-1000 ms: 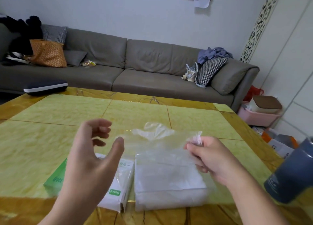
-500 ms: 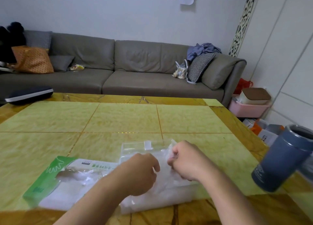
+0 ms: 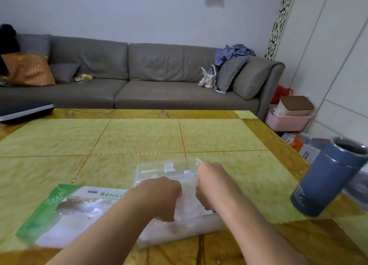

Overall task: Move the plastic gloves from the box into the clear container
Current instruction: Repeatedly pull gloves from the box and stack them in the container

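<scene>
Both hands work over the clear container (image 3: 159, 169), which sits near the front edge of the tabletop (image 3: 139, 137), roughly at the middle of that edge. The plastic gloves (image 3: 189, 209) lie as a whitish crumpled stack inside it, directly beneath and between the two grips, so neither hand has to reach sideways. The container's long axis appears to run from the front edge toward the far edge. The box (image 3: 65, 209), a flattened green-and-white pack, lies just beside the container's left side, its long axis roughly parallel to the front edge; the left forearm crosses over its right end.

The left hand (image 3: 161, 197) is turned knuckles-up with fingers curled downward into the stack, apparently pinching or pressing the film; whether it truly holds any is hard to tell. The right hand (image 3: 211, 185) is likewise fisted, fingers curled against the gloves at the container's right side. The hands sit close together, a narrow strip of film between them.

A blue cup (image 3: 328, 177) stands near the right edge, well apart from the work.
</scene>
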Demonstrator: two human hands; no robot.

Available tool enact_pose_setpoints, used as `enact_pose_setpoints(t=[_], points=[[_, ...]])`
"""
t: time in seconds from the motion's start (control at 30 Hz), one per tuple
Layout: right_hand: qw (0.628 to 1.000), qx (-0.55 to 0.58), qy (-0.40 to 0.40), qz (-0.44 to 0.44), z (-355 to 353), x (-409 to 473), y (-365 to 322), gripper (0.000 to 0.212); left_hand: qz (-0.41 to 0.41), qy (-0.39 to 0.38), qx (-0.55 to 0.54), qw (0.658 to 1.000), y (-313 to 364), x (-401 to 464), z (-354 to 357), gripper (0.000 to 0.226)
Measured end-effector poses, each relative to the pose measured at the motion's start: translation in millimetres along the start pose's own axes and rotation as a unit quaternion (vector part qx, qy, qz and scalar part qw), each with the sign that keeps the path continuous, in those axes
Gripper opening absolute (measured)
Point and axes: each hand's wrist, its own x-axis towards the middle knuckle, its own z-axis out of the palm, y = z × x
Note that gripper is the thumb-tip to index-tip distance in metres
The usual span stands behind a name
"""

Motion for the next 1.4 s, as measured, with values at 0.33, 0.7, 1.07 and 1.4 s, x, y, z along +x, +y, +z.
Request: enact_pose_setpoints(t=[0.33,0.7,1.07,1.4], points=[[0.998,-0.044,0.04,0.024,-4.3,0.7,2.1,0.036,-0.005,0.052,-0.112,0.992,-9.7,6.9,18.0,0.042],[0.987,0.076,0.089,-0.108,-29.1,-42.7,-35.8,0.008,0.022,0.037,-0.073,0.996,-3.4,9.6,23.3,0.016],[0.989,-0.069,-0.131,-0.014,10.7,-15.7,-15.9,0.017,0.041,0.02,-0.075,0.996,-9.8,5.4,22.0,0.043],[0.977,-0.079,-0.197,0.03,22.4,6.3,-20.8,0.032,0.003,0.01,-0.132,0.991,0.4,4.7,20.5,0.027]])
